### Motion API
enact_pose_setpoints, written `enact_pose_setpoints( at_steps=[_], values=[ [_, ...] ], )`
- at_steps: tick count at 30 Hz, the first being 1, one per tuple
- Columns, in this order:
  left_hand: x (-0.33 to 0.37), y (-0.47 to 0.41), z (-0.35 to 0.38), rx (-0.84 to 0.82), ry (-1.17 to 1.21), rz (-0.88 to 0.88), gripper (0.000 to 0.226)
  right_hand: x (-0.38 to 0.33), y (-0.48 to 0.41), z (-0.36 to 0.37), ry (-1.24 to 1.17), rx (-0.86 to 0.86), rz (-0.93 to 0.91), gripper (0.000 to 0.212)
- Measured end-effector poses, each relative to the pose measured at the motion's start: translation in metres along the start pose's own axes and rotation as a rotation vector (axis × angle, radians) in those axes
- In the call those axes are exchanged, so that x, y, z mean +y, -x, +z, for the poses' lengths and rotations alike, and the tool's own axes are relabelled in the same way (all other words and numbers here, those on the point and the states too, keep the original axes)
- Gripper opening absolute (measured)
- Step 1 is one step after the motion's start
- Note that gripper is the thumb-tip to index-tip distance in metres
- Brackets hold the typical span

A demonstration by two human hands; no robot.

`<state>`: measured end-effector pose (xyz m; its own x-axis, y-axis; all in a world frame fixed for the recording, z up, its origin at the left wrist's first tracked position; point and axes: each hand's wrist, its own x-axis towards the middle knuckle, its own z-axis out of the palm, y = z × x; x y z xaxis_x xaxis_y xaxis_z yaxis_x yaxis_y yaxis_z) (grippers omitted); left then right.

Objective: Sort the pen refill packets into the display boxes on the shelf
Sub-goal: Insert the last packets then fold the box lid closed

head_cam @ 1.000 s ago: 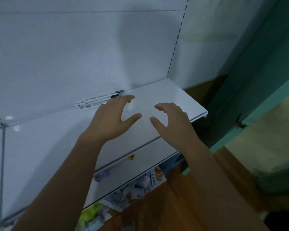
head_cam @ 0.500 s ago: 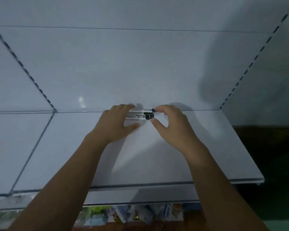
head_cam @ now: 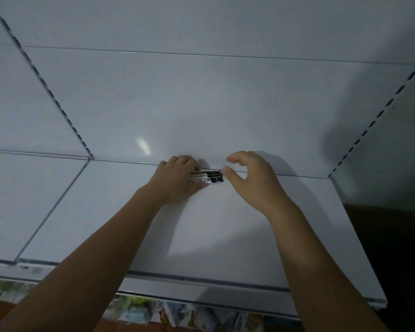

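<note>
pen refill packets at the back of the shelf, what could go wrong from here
1. The left hand grips the pen refill packets as a thin bunch, while the right hand seems only to touch their dark end; some could slip out onto the shelf.
2. The light is dim and their print is small, so they might be misread and missorted.

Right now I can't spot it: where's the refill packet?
Head view, centre: the refill packet is at the back of the shelf, gripped by the left hand, right hand at its dark end.
</note>
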<state>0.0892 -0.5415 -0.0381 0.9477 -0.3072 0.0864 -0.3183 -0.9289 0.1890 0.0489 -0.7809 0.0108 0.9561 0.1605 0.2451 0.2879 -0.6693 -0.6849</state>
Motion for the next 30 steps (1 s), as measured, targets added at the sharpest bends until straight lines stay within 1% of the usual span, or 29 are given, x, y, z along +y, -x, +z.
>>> enact_pose_setpoints(
  at_steps=[4, 7, 9, 12, 14, 16, 18, 20, 22, 23, 25, 30],
  values=[
    [0.006, 0.006, 0.003, -0.009, 0.013, 0.033, 0.047, 0.003, 0.001, 0.0, -0.007, -0.004, 0.018, 0.019],
    [0.01, 0.007, 0.002, -0.029, -0.067, 0.023, 0.039, 0.003, 0.003, 0.003, -0.003, 0.004, 0.03, 0.014],
    [0.012, 0.007, -0.001, -0.022, -0.102, 0.025, 0.038, 0.002, 0.003, 0.005, -0.009, 0.0, 0.037, 0.012],
    [0.01, 0.007, -0.01, -0.011, -0.062, -0.01, 0.037, -0.001, 0.005, 0.005, -0.023, -0.003, 0.032, 0.014],
    [0.007, 0.01, -0.018, 0.003, 0.083, -0.04, 0.03, -0.004, 0.006, 0.004, -0.046, -0.006, 0.033, 0.016],
    [0.006, 0.019, -0.027, 0.042, 0.327, -0.044, 0.026, -0.008, 0.007, 0.005, -0.075, -0.018, 0.039, 0.017],
    [0.006, 0.031, -0.038, 0.071, 0.592, -0.086, 0.026, -0.014, 0.006, 0.009, -0.11, -0.04, 0.038, 0.019],
    [0.004, 0.045, -0.051, 0.055, 0.828, -0.157, 0.029, -0.021, 0.003, 0.014, -0.143, -0.069, 0.022, 0.021],
    [0.0, 0.061, -0.062, 0.036, 1.03, -0.219, 0.023, -0.03, 0.0, 0.021, -0.172, -0.096, -0.003, 0.021],
    [-0.003, 0.072, -0.066, 0.049, 1.09, -0.247, 0.024, -0.035, -0.002, 0.025, -0.189, -0.109, -0.02, 0.021],
    [-0.01, 0.094, -0.073, 0.13, 1.136, -0.296, 0.031, -0.05, -0.005, 0.037, -0.223, -0.138, -0.057, 0.022],
    [-0.038, 0.162, -0.088, 0.361, 1.038, -0.431, 0.027, -0.105, -0.008, 0.084, -0.309, -0.289, -0.18, 0.023]
  ],
)
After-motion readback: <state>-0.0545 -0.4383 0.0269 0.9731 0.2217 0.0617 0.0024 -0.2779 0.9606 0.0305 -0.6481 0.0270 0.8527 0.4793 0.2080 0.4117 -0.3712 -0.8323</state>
